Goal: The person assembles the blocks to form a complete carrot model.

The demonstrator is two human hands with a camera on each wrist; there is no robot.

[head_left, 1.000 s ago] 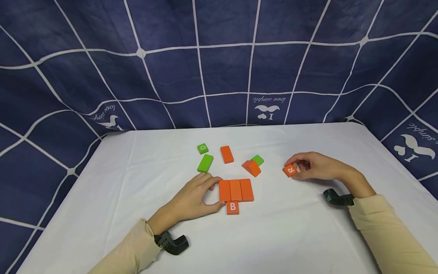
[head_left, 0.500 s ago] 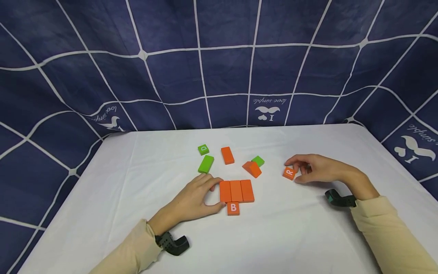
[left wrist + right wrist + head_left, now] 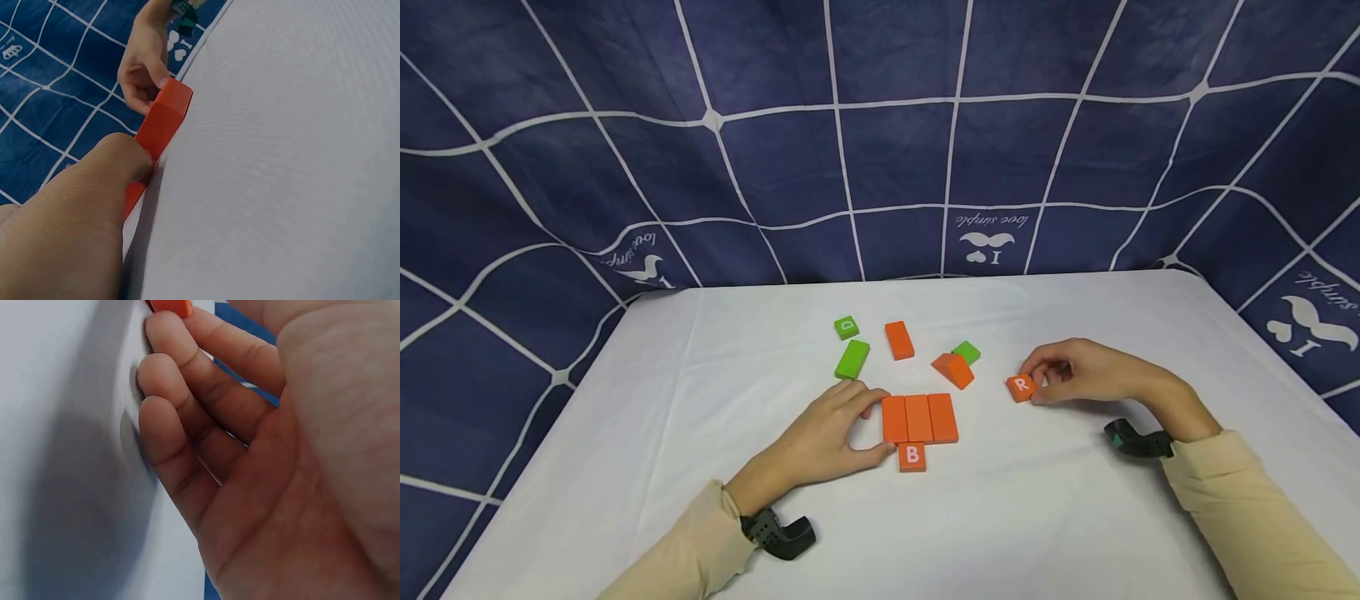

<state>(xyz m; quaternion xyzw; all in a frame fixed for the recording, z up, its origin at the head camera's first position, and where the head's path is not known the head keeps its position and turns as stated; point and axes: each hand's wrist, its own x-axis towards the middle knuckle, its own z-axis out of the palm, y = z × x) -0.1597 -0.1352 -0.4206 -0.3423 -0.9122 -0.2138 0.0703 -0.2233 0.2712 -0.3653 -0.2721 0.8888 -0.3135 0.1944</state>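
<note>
Three orange rectangular blocks (image 3: 919, 418) lie side by side mid-table, with an orange block lettered B (image 3: 912, 457) just below them. My left hand (image 3: 820, 433) holds the leftmost one, index finger at its far corner and thumb at its near corner. In the left wrist view, an orange block (image 3: 164, 122) shows beyond that thumb. To the right, my right hand (image 3: 1090, 371) pinches an orange block lettered R (image 3: 1021, 387) between thumb and fingers, at the table surface. Only an orange edge (image 3: 172, 306) of a block shows in the right wrist view, above the curled fingers.
Behind the row lie a green block lettered D (image 3: 846, 327), a green rectangular block (image 3: 852, 359) and an orange rectangular block (image 3: 899, 340). An orange wedge-shaped block (image 3: 953, 369) sits against a green block (image 3: 967, 352). A dark blue checked cloth (image 3: 895, 150) hangs behind the white table (image 3: 700, 400).
The R block has turned and shifted slightly left and nearer, with my right hand following; half a second ago its thumb looked apart from it. The left hand stays at the orange row.
</note>
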